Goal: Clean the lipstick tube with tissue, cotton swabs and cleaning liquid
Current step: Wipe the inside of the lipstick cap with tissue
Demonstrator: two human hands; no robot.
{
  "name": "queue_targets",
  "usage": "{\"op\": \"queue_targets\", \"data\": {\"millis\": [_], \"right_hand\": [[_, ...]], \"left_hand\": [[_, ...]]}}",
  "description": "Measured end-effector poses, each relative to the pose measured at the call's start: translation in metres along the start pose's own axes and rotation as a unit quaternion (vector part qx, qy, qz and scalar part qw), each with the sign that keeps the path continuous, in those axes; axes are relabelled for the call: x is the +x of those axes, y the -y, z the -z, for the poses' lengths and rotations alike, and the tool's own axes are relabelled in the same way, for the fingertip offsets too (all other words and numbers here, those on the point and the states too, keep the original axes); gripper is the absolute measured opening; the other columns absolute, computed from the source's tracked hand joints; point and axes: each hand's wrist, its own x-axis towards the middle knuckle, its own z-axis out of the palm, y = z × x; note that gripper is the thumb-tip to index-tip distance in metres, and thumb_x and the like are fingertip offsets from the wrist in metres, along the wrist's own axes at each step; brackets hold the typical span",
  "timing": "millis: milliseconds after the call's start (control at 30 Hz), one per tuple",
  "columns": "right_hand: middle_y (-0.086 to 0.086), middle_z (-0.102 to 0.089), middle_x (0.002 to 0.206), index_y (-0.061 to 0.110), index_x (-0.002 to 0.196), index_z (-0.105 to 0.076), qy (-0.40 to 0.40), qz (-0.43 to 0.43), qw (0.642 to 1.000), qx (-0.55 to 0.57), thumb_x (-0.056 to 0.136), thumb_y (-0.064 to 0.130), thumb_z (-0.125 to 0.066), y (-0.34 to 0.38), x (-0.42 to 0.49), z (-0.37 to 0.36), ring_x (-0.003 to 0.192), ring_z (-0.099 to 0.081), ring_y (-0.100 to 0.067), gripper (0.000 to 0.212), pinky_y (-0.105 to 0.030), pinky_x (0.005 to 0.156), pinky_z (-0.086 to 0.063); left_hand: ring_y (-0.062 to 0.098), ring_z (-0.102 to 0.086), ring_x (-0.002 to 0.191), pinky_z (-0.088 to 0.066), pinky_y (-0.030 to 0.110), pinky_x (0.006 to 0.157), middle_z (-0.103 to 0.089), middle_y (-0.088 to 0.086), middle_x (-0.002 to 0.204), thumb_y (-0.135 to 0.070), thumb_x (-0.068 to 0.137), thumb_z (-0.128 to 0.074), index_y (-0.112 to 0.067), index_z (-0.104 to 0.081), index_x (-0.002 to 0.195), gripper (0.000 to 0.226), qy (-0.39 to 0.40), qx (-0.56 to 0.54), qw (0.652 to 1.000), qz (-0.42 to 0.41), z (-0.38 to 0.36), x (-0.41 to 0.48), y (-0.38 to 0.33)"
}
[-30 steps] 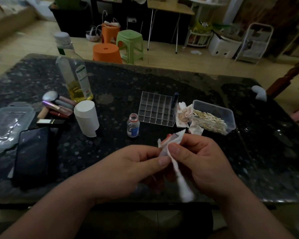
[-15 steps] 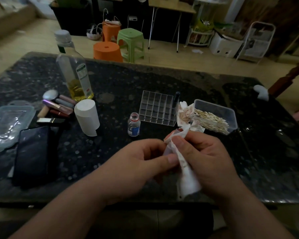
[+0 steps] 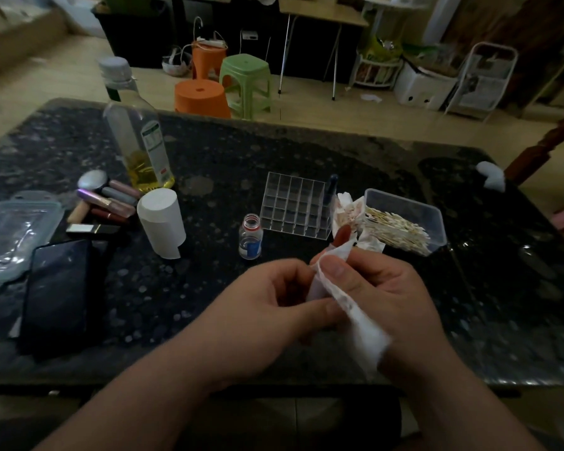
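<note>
Over the table's near edge my right hand (image 3: 381,297) pinches a white tissue (image 3: 355,320) wrapped around a lipstick tube, whose red tip (image 3: 342,235) pokes out above the fingers. My left hand (image 3: 274,307) grips the lower end of the same tube, hidden under the tissue. A small open bottle of clear liquid (image 3: 250,236) stands just beyond my hands. To the right sits a clear box of cotton swabs (image 3: 404,222), with crumpled used tissues (image 3: 349,209) beside it.
A clear grid organizer (image 3: 295,206) stands mid-table. A tissue roll (image 3: 162,221), several lipsticks (image 3: 108,203) and a tall bottle of yellow liquid (image 3: 137,138) are at the left, with a dark phone (image 3: 57,288) and a clear plastic lid (image 3: 13,236).
The tissue has been worked along the tube and its hanging tail has spread wider. Both hands have shifted slightly to the right, and more of the red tip shows.
</note>
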Motion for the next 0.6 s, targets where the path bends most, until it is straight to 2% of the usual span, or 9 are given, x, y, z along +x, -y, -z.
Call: {"op": "queue_targets", "data": {"millis": [67, 167, 267, 333, 400, 467, 533, 600], "right_hand": [[0.0, -0.076, 0.078, 0.025, 0.081, -0.08, 0.013, -0.019, 1.0, 0.01, 0.076, 0.04, -0.071, -0.001, 0.001, 0.004, 0.072, -0.072, -0.009, 0.018, -0.02, 0.063, -0.056], [-0.001, -0.076, 0.078, 0.027, 0.081, -0.08, 0.015, -0.025, 0.999, 0.024, 0.075, 0.042, -0.072, -0.001, 0.001, 0.006, 0.075, -0.072, -0.012, 0.018, -0.024, 0.066, -0.057], [-0.002, -0.075, 0.074, 0.024, 0.079, -0.079, 0.004, -0.018, 1.0, 0.019, 0.076, 0.036, -0.067, -0.001, 0.001, 0.002, 0.071, -0.071, -0.012, 0.017, -0.024, 0.064, -0.058], [0.002, -0.076, 0.075, 0.02, 0.077, -0.078, -0.013, -0.007, 1.0, -0.002, 0.076, 0.032, -0.063, -0.003, 0.001, -0.001, 0.07, -0.071, -0.006, 0.02, -0.016, 0.062, -0.055], [0.003, -0.077, 0.078, 0.019, 0.08, -0.077, -0.018, -0.003, 1.0, -0.012, 0.078, 0.031, -0.062, -0.003, 0.001, -0.002, 0.072, -0.072, -0.003, 0.02, -0.013, 0.061, -0.053], [0.0, -0.077, 0.077, 0.018, 0.078, -0.078, -0.018, -0.016, 1.0, 0.01, 0.078, 0.03, -0.063, -0.004, 0.002, 0.0, 0.071, -0.072, -0.007, 0.02, -0.015, 0.061, -0.054], [-0.003, -0.075, 0.076, 0.018, 0.078, -0.079, -0.005, -0.039, 0.998, 0.055, 0.077, 0.031, -0.066, -0.005, 0.003, 0.003, 0.071, -0.072, -0.012, 0.018, -0.022, 0.061, -0.056], [-0.004, -0.073, 0.076, 0.019, 0.079, -0.079, 0.008, -0.054, 0.995, 0.086, 0.077, 0.036, -0.073, -0.006, 0.004, 0.004, 0.073, -0.07, -0.017, 0.019, -0.032, 0.065, -0.058]], "left_hand": [[0.039, -0.064, 0.115, -0.049, 0.055, 0.102, -0.072, 0.017, 0.116, -0.036, 0.086, -0.067, -0.011, -0.073, 0.109, 0.035, 0.088, -0.1, 0.99, 0.048, 0.004, 0.0, -0.002], [0.026, -0.07, 0.105, -0.056, 0.041, 0.094, -0.075, 0.01, 0.11, -0.031, 0.089, -0.059, -0.012, -0.074, 0.108, 0.031, 0.095, -0.06, 0.993, 0.033, 0.006, -0.001, -0.004], [0.011, -0.075, 0.083, -0.061, 0.032, 0.079, -0.079, -0.004, 0.09, -0.044, 0.071, -0.067, -0.021, -0.076, 0.092, 0.033, -0.025, 0.062, 0.997, -0.032, -0.004, -0.003, -0.009], [0.006, -0.073, 0.073, -0.062, 0.031, 0.07, -0.077, -0.01, 0.081, -0.051, 0.064, -0.073, -0.025, -0.073, 0.084, 0.033, -0.126, 0.117, 0.983, -0.062, -0.012, -0.004, -0.005], [0.005, -0.072, 0.072, -0.063, 0.031, 0.068, -0.075, -0.013, 0.081, -0.054, 0.063, -0.072, -0.027, -0.071, 0.081, 0.033, -0.153, 0.14, 0.976, -0.069, -0.013, -0.003, -0.001], [0.012, -0.074, 0.079, -0.063, 0.038, 0.076, -0.077, -0.006, 0.086, -0.05, 0.065, -0.071, -0.023, -0.073, 0.084, 0.034, -0.083, 0.086, 0.993, -0.025, -0.007, 0.002, 0.001], [0.027, -0.073, 0.094, -0.059, 0.044, 0.087, -0.078, 0.008, 0.099, -0.038, 0.078, -0.067, -0.015, -0.077, 0.097, 0.031, 0.034, -0.059, 0.997, 0.028, -0.001, 0.005, 0.002], [0.027, -0.071, 0.092, -0.058, 0.038, 0.082, -0.076, 0.014, 0.103, -0.031, 0.088, -0.059, -0.008, -0.075, 0.105, 0.033, 0.085, -0.137, 0.986, 0.043, 0.001, 0.004, 0.0]]}}
